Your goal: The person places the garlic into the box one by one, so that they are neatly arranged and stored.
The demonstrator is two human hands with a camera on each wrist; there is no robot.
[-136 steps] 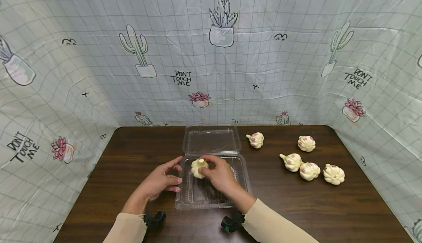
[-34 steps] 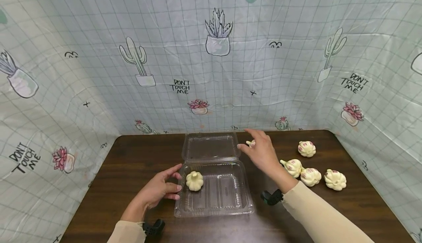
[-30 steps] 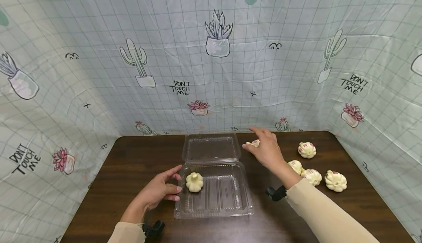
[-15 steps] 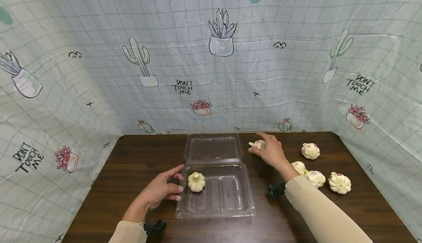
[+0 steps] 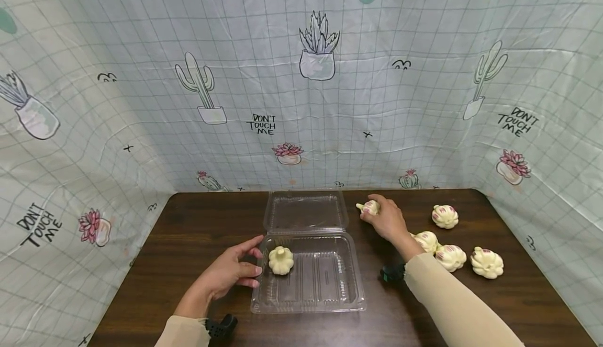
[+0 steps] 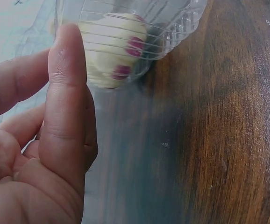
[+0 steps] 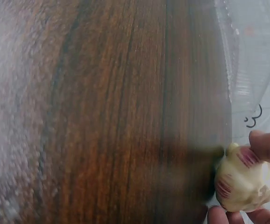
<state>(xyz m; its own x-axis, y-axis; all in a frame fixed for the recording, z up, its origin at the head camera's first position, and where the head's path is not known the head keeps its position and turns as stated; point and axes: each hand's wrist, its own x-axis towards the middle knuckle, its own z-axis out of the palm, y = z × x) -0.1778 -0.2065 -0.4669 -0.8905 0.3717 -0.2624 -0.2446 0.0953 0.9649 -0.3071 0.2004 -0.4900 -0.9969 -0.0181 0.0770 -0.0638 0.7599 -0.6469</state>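
Note:
My right hand [image 5: 390, 221] pinches a garlic bulb [image 5: 371, 207] at the back of the table, right of the clear plastic lid. In the right wrist view, the thumb and fingertips lie on either side of this cream, purple-streaked bulb [image 7: 243, 182]. A hinged clear plastic container [image 5: 325, 305] lies with its lid [image 5: 306, 211] laid back. One garlic bulb [image 5: 280, 261] sits in the tray's back left, its stem up. My left hand [image 5: 231, 269] rests against the tray's left side, fingers extended. Through the plastic wall, the left wrist view shows the bulb [image 6: 114, 49].
To the right, several more bulbs lie on the dark wooden table [image 5: 188, 221]: one far bulb [image 5: 445, 216], two touching, the nearer one [image 5: 450, 258], and one at the right [image 5: 487, 262]. A cactus-print curtain [image 5: 235, 75] surrounds the table's back and sides.
The right hand has left a garlic bulb in the tray and moved right to the bulb beside the lid. Its fingers have closed round that bulb. The left hand stays at the tray.

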